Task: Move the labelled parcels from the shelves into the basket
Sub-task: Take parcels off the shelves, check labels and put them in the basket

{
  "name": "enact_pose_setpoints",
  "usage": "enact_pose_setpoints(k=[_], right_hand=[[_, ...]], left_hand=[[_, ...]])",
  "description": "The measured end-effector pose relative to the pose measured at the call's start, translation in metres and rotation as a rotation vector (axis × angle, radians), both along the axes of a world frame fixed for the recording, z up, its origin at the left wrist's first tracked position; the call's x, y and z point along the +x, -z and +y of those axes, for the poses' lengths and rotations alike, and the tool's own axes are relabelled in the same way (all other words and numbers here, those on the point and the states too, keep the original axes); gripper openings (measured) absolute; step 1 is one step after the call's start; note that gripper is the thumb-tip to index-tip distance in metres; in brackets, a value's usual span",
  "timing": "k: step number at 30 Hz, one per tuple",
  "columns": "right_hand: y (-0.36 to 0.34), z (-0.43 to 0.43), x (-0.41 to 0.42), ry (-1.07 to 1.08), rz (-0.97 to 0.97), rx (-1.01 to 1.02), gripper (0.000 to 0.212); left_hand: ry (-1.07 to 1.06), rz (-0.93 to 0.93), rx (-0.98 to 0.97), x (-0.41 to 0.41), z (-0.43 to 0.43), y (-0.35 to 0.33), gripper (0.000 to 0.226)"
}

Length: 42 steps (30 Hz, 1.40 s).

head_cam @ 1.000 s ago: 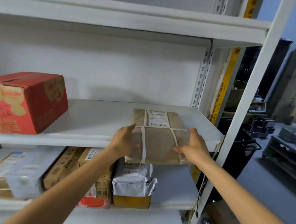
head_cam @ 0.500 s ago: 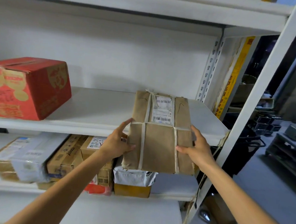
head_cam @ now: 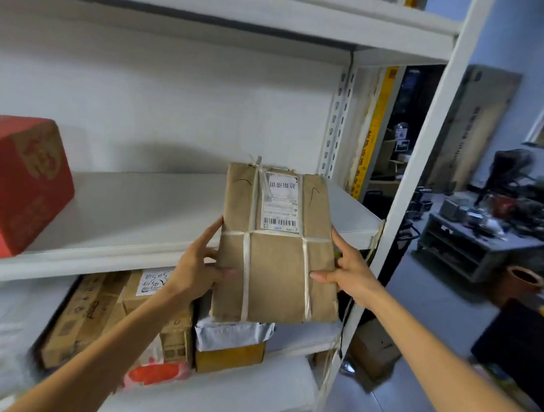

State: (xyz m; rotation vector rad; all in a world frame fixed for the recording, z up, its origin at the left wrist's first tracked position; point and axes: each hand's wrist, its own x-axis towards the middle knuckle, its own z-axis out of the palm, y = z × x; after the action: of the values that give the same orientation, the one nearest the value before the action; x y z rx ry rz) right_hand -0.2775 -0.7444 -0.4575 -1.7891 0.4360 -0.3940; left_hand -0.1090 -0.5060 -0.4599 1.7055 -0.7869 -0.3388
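White metal shelving (head_cam: 212,8) fills our view. Just before its middle shelf (head_cam: 136,216) we hold the flat brown paper-wrapped parcel (head_cam: 276,269), which lay flat on that shelf a second ago and now stands nearly upright, clear of it. Pale flat strapping (head_cam: 246,268) crosses the creased wrapper, and a white barcode label (head_cam: 280,203) sits near the top. Our left hand (head_cam: 196,271) and right hand (head_cam: 352,274) clamp its side edges, thumbs on the front. Further left sits a red cardboard box (head_cam: 20,184); below lie brown cartons (head_cam: 98,316) and a grey plastic mailer (head_cam: 231,334).
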Motion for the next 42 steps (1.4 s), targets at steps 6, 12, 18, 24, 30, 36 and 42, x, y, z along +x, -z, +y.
enact_pose_setpoints(k=[6,12,18,24,30,36,42], right_hand=[[0.024,0.047,-0.036,0.289,-0.067,-0.122,0.114],[0.032,0.107,-0.137,0.664,-0.105,-0.335,0.111],[0.036,0.207,-0.278,1.081,0.108,-0.431,0.101],[0.048,0.312,-0.396,1.499,0.118,-0.360,0.111],[0.059,0.438,-0.492,1.863,0.115,-0.365,0.105],[0.080,0.578,-0.559,2.218,0.112,-0.272,0.110],[0.098,0.652,-0.596,2.456,0.137,-0.272,0.110]], left_hand=[[0.200,-0.069,-0.081,-0.004,0.009,0.017,0.105],[0.591,-0.073,-0.214,-0.046,-0.025,0.041,0.108],[0.897,-0.052,-0.160,-0.167,-0.042,0.077,0.118],[1.244,-0.116,-0.175,-0.306,-0.032,0.071,0.118],[1.560,-0.196,-0.164,-0.460,0.008,0.061,0.120],[1.963,-0.176,-0.116,-0.606,0.090,0.075,0.120],[2.237,-0.106,-0.040,-0.717,0.145,0.094,0.118]])
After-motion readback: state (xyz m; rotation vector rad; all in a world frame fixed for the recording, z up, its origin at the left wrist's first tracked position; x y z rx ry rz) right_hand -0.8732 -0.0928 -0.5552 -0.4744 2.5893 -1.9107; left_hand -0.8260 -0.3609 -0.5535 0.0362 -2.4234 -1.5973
